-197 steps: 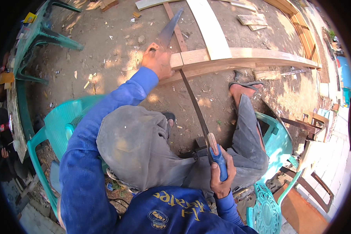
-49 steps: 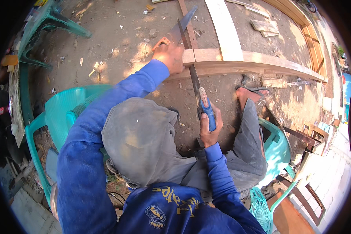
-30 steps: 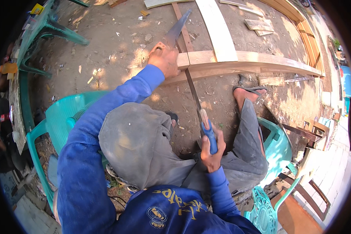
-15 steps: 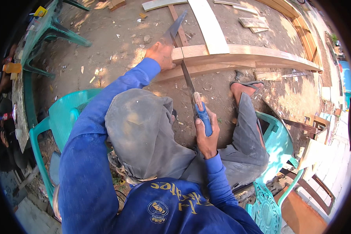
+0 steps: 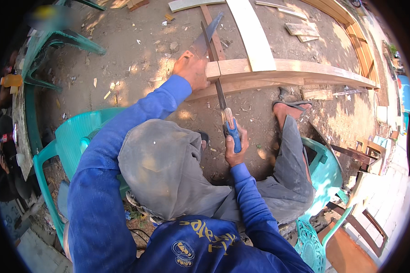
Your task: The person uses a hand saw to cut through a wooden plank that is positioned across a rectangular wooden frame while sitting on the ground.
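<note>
My right hand (image 5: 237, 148) is closed around the blue handle of a handsaw (image 5: 233, 135). The saw's narrow blade runs away from me and sits in a cut near the left end of a long wooden board (image 5: 300, 67). Part of the blade shows beyond the board's far side. My left hand (image 5: 191, 70) grips the board's end, just left of the cut; some of its fingers are hidden behind the wood. A pale plank (image 5: 251, 34) lies across the board, right of the blade, and a thin brown strip (image 5: 212, 29) lies on the far side.
Green plastic chairs stand at my left (image 5: 84, 127) and right (image 5: 325, 173). A green table (image 5: 54, 43) is at the far left. Offcuts (image 5: 302, 31) lie on the dirt ground, and a wooden frame (image 5: 355, 34) stands far right. My sandalled foot (image 5: 289, 109) rests near the board.
My right hand has moved closer to the board, pushing the saw farther through the cut. My left hand stays at the board's end. The whole view has shifted slightly.
</note>
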The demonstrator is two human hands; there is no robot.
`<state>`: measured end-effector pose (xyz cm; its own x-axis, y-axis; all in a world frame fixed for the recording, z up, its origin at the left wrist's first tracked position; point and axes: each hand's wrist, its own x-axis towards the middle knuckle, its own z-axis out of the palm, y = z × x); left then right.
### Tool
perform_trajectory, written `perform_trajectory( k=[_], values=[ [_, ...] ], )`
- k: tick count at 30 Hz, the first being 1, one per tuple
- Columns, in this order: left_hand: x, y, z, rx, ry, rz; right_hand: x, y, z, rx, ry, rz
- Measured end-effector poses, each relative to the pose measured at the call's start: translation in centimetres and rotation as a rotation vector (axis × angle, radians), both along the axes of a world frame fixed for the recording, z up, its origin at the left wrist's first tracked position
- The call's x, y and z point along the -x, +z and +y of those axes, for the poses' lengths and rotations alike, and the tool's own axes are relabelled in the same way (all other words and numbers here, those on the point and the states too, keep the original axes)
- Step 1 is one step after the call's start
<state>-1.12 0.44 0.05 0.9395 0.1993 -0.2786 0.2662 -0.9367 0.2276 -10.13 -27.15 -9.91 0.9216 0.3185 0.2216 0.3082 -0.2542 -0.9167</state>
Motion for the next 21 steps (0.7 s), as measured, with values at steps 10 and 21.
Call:
perform_trajectory(
  k=[10,21],
  values=[
    [0.1,0.4,0.9,-0.026,0.029,0.008,4.2,16.2,-3.9,0.191,0.028,0.500],
    [0.1,-0.5,0.1,-0.034,0.026,-0.028,-2.5,10.6,2.6,0.069,-0.011,0.241]
  ],
)
